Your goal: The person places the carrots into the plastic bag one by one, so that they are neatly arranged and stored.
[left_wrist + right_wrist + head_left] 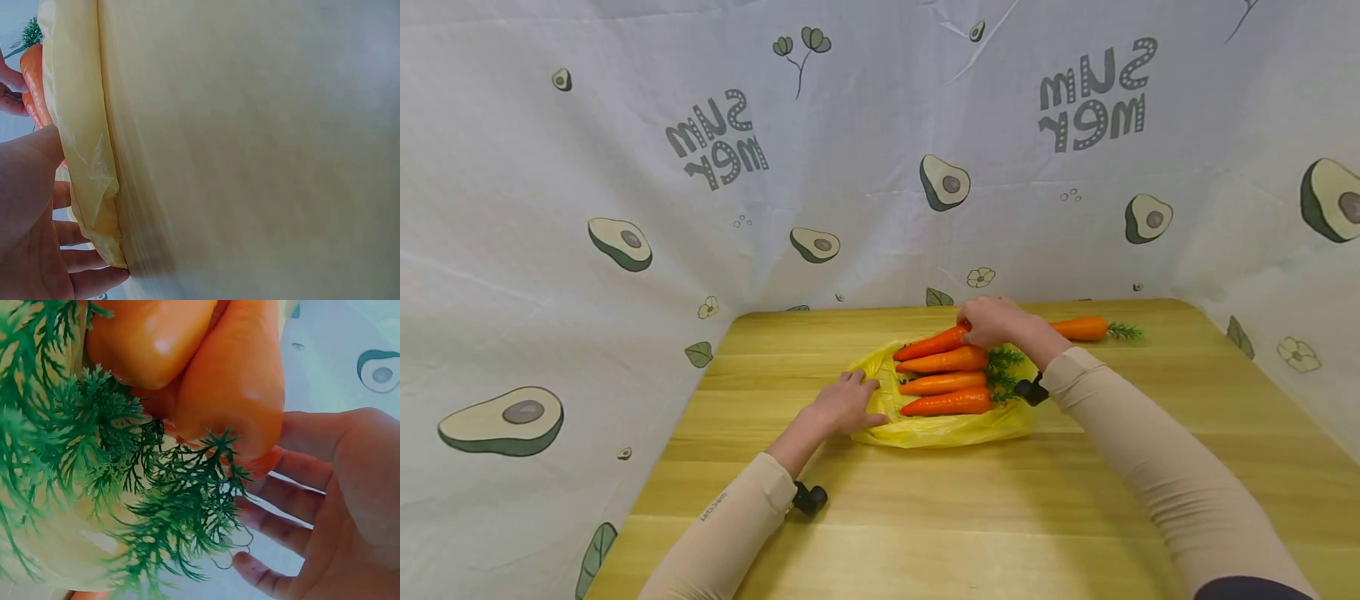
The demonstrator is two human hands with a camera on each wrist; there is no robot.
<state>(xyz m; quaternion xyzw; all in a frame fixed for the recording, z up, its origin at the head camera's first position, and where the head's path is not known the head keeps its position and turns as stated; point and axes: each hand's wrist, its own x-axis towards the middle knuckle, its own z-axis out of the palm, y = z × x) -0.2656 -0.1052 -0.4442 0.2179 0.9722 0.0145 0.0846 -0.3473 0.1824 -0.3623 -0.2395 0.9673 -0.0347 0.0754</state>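
Observation:
A yellow plastic bag (955,433) lies spread on the table, its opening facing up. Several orange carrots (943,383) with green tops (1003,375) lie side by side in it, tips pointing left. My right hand (992,321) holds the farthest carrot (932,343) near its thick end. In the right wrist view, the thumb and fingers close around this carrot (234,387), beside another carrot. My left hand (846,404) rests at the bag's left rim, thumb and fingers spread. In the left wrist view, its fingers lie along the bag's edge (87,144).
Another carrot (1082,328) with a green top lies on the table at the far right, partly behind my right forearm. The wooden table (925,533) ends at a white cloth backdrop (865,150) printed with avocados. Small cameras are strapped to both wrists.

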